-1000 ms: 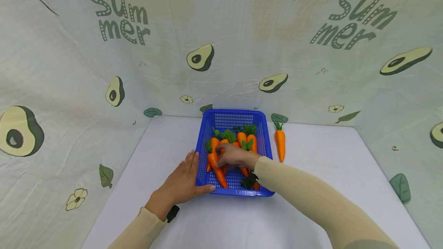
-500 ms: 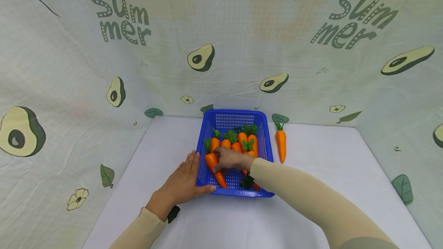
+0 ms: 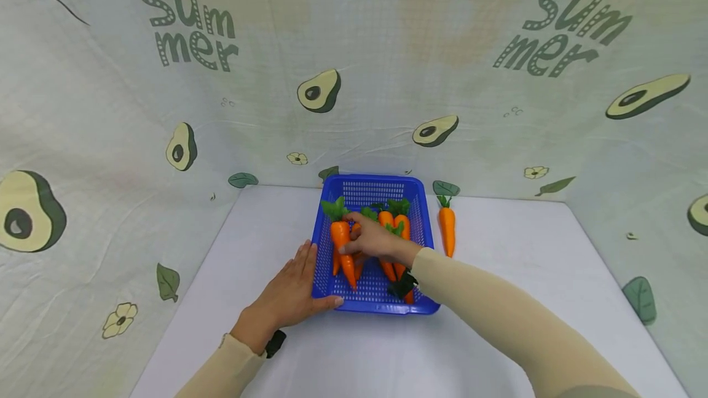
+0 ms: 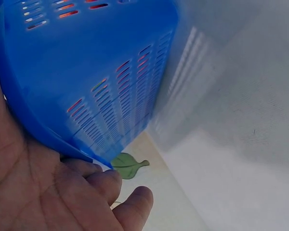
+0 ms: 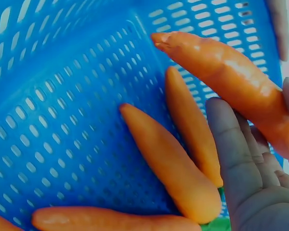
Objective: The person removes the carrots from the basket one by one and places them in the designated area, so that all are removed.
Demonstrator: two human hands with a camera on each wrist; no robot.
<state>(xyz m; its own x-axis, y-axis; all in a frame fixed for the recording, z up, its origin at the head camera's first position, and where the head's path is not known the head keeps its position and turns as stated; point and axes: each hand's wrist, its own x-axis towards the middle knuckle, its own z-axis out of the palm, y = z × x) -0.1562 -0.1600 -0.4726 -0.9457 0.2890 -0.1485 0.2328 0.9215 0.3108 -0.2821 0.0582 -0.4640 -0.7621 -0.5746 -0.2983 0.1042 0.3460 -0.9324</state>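
Two sleeved forearms enter from the lower edge of the head view. At lower left of center, the left hand (image 3: 287,290) lies against the left side of a blue basket (image 3: 381,308), its fingers straight and close together, its thumb set apart along the near rim; it grasps nothing. The basket, with perforated walls, occupies the center of the frame. Inside it, the right hand (image 3: 376,241) is clamped on an orange carrot (image 3: 341,237), pinched between thumb and fingers; the carrot stands in the basket's left half, leaves toward the top of the frame, tip toward the bottom. Other carrots (image 3: 402,226) lie beside and beyond the hand. To the right of the basket, a single carrot (image 3: 447,229) lies on the white table (image 3: 509,232). Behind rises a pale cloth (image 3: 376,29) printed with avocados, leaves and lettering.
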